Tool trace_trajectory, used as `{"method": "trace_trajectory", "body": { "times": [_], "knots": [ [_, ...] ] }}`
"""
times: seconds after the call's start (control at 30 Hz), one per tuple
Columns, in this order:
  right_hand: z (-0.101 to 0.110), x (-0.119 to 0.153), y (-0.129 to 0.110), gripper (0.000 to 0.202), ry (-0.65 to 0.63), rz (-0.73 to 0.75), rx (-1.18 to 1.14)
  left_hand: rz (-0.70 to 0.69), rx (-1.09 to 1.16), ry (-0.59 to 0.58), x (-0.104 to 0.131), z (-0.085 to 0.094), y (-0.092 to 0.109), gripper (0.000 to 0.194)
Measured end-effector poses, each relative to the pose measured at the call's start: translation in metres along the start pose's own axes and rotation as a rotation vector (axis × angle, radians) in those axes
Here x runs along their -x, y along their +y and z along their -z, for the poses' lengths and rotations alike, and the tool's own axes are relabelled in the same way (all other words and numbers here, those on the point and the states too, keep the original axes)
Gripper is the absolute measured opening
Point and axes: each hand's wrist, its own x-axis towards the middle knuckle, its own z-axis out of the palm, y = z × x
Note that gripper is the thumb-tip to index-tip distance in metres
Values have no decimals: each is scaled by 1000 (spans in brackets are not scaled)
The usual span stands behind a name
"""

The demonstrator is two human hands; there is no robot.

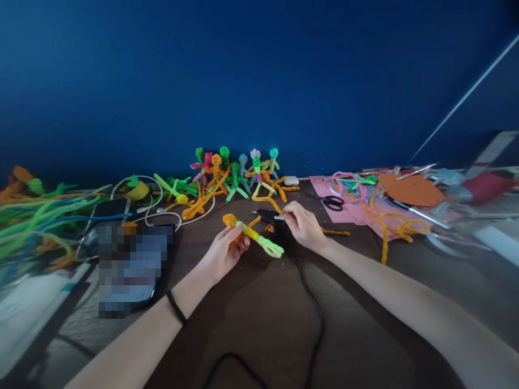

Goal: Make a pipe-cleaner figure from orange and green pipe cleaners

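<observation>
My left hand (pixel 227 249) is closed around a pipe-cleaner figure (pixel 252 233) with an orange head, a yellow and green body and pale green looped legs pointing right. To its right, my right hand (pixel 300 224) pinches an orange pipe cleaner (pixel 268 200), whose curved end sticks out to the upper left. Another orange length shows to the right of the wrist. Just left of my right hand lies a black glue gun (pixel 265 217), partly hidden by that hand. Its black cord (pixel 318 308) runs toward me across the table.
Several finished pipe-cleaner figures (pixel 235 181) stand against the blue wall. Black scissors (pixel 332 202) lie on pink sheets (pixel 336 215) at right, near orange card (pixel 412 189). At left are a phone (pixel 107 208), a pixelated screen device (pixel 140 267), a white cable and loose pipe cleaners (pixel 48 210).
</observation>
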Motion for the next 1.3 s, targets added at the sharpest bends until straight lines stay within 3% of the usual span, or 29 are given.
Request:
{"method": "trace_trajectory", "body": {
  "times": [0.13,0.5,0.93,1.1,1.3],
  "knots": [
    [-5,4,-2,9,-34,110,56,-13,37,27,-3,3,-1,11],
    [-3,5,-1,10,-84,217,113,7,53,24,-7,8,-1,5],
    [0,5,-4,8,-106,388,143,4,52,61,-11,6,-7,13],
    [1,4,-4,13,-154,408,67,8,40,43,-11,4,-7,7],
    [0,6,-2,11,-183,430,60,-28,-7,40,-10,1,-10,14]
  ]
}}
